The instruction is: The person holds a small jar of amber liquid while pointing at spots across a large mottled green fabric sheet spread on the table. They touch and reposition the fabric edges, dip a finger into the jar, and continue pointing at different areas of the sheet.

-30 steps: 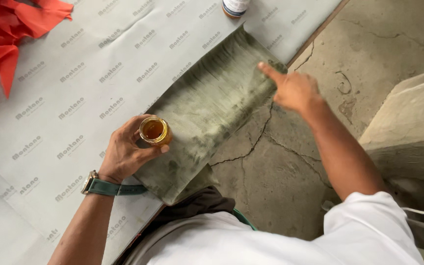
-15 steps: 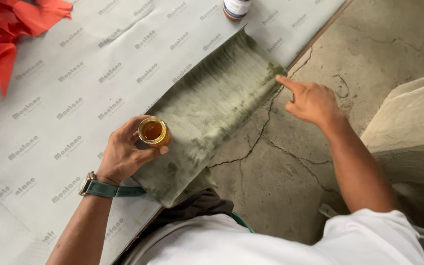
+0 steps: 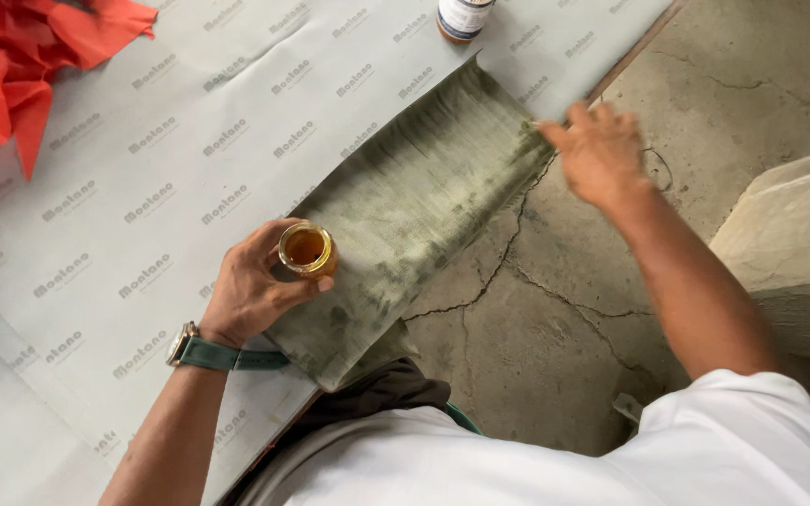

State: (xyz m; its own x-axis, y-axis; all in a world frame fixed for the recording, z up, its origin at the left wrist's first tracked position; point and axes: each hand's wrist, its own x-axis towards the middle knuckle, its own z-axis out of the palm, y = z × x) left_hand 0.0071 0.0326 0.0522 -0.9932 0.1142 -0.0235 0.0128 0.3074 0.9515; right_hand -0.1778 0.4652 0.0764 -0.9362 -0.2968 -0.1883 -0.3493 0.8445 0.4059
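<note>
1. The right hand point(image 3: 600, 155) is sitting a little higher than half a second ago: then it was pointing one finger at the strip's right edge, and now its fingertips are reaching that edge near the far corner. It is blurred, fingers loosely together, holding nothing.
2. The left hand point(image 3: 253, 286) is staying put as before, its fingers curling around one small open jar point(image 3: 307, 250) of amber liquid at the strip's near left edge.
3. One wristwatch point(image 3: 201, 352) with a green strap is sitting on that wrist.
4. One long grey-green strip point(image 3: 414, 215), streaked and darkly smeared, is lying slantwise, overhanging the grey sheet point(image 3: 124, 169) onto cracked concrete point(image 3: 555, 319).
5. Farther off, one red cloth point(image 3: 21, 66) is bunching up at the left, and one bottle point(image 3: 462, 19) is standing at the top edge.
</note>
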